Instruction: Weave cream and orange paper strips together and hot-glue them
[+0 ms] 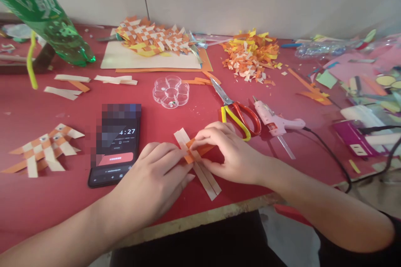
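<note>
Pinching orange strip (205, 149), right hand (230, 154); left hand (156, 177) presses cream strips (207, 180).

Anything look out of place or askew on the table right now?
The green bottle at far left leans steeply instead of standing upright. Cut paper scraps lie strewn loosely toward the back.

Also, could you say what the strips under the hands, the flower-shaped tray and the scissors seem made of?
Cream strips and orange strip: probably matte paper or thin card, flat, cleanly cut. Flower-shaped tray: clear glossy plastic; red table shows through. Scissors: shiny metal blades; glossy coloured handles, likely plastic.
</note>
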`<action>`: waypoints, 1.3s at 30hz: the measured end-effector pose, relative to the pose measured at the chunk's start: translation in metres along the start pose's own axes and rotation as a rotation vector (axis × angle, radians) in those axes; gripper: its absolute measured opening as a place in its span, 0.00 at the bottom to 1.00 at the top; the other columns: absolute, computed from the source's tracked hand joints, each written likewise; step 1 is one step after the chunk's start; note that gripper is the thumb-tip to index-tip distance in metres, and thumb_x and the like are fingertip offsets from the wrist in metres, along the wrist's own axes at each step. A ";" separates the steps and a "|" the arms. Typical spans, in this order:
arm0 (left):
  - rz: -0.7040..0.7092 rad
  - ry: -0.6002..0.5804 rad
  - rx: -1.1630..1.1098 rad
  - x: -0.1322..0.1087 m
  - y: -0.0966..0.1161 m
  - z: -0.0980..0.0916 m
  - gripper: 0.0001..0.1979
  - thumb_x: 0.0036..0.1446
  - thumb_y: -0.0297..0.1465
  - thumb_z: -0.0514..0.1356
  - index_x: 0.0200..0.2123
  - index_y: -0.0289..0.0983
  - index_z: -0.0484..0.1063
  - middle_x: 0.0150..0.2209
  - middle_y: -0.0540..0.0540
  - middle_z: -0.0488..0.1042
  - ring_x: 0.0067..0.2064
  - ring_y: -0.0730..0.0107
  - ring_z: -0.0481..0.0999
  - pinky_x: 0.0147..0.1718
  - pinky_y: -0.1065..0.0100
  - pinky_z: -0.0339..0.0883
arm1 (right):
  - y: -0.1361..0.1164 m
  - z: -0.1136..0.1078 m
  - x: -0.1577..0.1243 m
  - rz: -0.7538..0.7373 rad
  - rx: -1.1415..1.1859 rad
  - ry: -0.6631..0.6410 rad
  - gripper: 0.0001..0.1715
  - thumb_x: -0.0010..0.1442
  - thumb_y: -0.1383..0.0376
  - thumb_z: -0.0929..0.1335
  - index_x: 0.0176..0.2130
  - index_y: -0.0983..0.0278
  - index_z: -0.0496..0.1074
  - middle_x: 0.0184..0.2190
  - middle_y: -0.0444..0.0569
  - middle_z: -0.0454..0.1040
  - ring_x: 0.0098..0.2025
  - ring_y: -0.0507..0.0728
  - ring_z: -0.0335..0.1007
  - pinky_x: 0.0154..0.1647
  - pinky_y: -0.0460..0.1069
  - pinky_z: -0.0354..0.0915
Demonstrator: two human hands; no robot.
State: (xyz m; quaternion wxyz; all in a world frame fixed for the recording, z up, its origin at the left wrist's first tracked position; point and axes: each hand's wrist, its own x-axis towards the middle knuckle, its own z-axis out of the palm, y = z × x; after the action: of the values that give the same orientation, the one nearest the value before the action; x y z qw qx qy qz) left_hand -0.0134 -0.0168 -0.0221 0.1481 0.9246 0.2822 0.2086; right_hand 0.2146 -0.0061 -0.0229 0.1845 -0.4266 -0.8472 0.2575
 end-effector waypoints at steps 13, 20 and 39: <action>0.063 -0.021 0.184 -0.004 -0.001 0.007 0.09 0.64 0.25 0.56 0.42 0.32 0.76 0.44 0.42 0.76 0.47 0.55 0.71 0.43 0.54 0.63 | 0.002 0.000 0.000 -0.027 -0.015 0.005 0.21 0.56 0.72 0.70 0.47 0.59 0.61 0.43 0.45 0.75 0.49 0.57 0.65 0.51 0.54 0.58; 0.052 -0.055 0.228 -0.005 0.000 0.008 0.10 0.65 0.30 0.56 0.43 0.33 0.76 0.45 0.42 0.75 0.43 0.58 0.71 0.44 0.55 0.64 | 0.004 0.001 -0.001 -0.042 -0.023 0.016 0.22 0.56 0.72 0.70 0.47 0.60 0.61 0.43 0.45 0.75 0.50 0.57 0.65 0.52 0.54 0.58; -0.006 -0.063 0.283 -0.004 0.006 0.011 0.15 0.66 0.32 0.53 0.50 0.33 0.73 0.50 0.42 0.73 0.45 0.55 0.67 0.47 0.53 0.62 | -0.001 0.000 -0.018 -0.179 -0.281 0.269 0.09 0.60 0.74 0.67 0.39 0.64 0.74 0.40 0.49 0.77 0.47 0.59 0.66 0.50 0.56 0.63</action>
State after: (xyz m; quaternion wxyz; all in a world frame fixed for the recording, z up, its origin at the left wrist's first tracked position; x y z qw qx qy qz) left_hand -0.0084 -0.0255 -0.0309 0.0256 0.9416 0.3066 0.1370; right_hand 0.2244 -0.0209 -0.0240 0.2568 -0.4016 -0.8770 0.0600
